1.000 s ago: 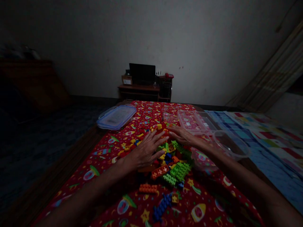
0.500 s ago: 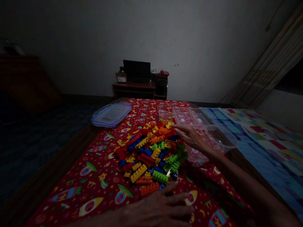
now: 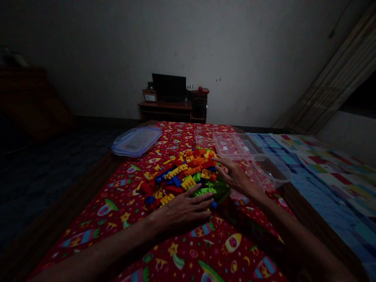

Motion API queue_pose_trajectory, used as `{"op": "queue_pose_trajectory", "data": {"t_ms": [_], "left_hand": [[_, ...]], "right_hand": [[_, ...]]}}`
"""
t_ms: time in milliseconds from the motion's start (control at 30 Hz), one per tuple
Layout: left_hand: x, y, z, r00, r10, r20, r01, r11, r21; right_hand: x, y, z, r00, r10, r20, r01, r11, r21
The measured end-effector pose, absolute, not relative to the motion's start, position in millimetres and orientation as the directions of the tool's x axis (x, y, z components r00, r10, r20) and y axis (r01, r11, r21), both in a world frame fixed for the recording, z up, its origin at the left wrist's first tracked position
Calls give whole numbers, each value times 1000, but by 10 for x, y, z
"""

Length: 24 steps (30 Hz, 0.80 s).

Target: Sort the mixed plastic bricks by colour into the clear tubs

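Observation:
A heap of toy building bricks (image 3: 179, 173) in red, yellow, blue, orange and green lies on a red patterned cloth (image 3: 123, 235). My left hand (image 3: 185, 207) rests over the near side of the heap with its fingers spread, covering some bricks. At the right edge of the heap is my right hand (image 3: 235, 175), fingers stretched out and touching or very near the orange and green bricks. Neither hand grips a brick that I can see.
Clear plastic containers (image 3: 272, 168) stand right of the heap. Blue-rimmed lids (image 3: 138, 141) lie stacked at the table's left edge. A bed with a checked cover (image 3: 331, 172) adjoins on the right. Against the far wall is a desk with a monitor (image 3: 169, 87).
My left hand has moved forward from the near cloth onto the heap's near side, and the near bricks are now covered or pushed inward. My right hand has shifted slightly nearer, still beside the heap.

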State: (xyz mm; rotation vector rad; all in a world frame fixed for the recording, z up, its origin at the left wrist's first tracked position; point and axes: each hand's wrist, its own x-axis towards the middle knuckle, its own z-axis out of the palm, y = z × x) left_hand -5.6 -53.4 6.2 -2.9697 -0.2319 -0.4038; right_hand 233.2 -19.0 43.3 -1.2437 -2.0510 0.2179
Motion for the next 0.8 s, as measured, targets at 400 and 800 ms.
{"op": "queue_pose_trajectory", "data": {"t_ms": [400, 800], "left_hand": [[-394, 18, 104, 792, 454, 409, 506, -862, -21], [-661, 347, 255, 505, 642, 576, 623, -734, 272]], "right_hand": [[1804, 360, 289, -339, 936, 98, 813, 343, -471], [2081, 436, 605, -265, 934, 240, 845, 345, -408]]}}
